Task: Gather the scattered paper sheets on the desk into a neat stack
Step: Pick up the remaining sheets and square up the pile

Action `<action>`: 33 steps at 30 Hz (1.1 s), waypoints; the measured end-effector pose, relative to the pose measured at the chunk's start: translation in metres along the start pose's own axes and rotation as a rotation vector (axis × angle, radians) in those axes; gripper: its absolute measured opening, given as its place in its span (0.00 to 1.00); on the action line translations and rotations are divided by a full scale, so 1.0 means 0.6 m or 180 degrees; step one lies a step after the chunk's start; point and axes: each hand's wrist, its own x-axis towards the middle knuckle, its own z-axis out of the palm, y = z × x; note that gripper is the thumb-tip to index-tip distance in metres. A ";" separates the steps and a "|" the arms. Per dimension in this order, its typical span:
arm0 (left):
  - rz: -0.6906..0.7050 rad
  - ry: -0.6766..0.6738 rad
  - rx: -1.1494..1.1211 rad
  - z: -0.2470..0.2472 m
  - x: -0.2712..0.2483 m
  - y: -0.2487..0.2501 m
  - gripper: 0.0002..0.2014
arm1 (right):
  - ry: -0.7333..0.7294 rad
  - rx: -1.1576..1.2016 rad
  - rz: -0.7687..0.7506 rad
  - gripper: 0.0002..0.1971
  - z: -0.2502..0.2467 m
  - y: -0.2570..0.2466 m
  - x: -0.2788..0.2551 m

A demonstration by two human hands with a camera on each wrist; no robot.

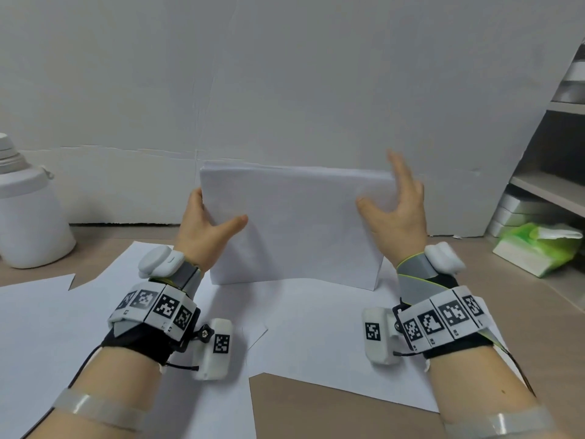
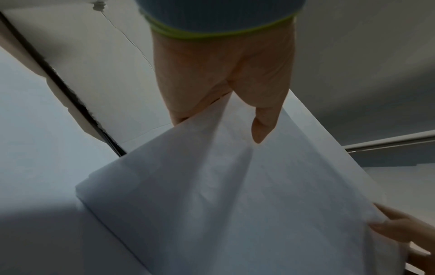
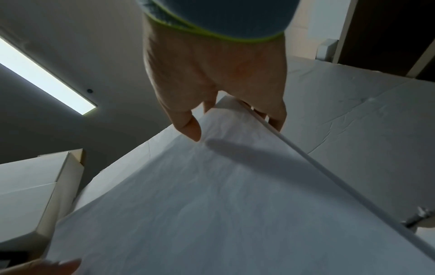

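Basically both thumbs sit on the near face, fingers behind: left hand [image 1: 207, 228] pinches the paper stack [image 1: 294, 226] at its left edge, right hand [image 1: 394, 210] grips loosely at the right, some fingers splayed off it. Stack stands upright on its long edge on loose sheets [image 1: 316, 331] covering the desk [image 1: 332, 416], likely for squaring edges. Sheets blank; only wrist-rig fiducial markers [image 1: 164, 307], no readable text.
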 end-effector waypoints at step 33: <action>-0.0606 0.0028 -0.0194 -0.010 0.009 -0.032 0.30 | -0.0496 0.1216 0.2244 0.13 0.015 0.077 -0.012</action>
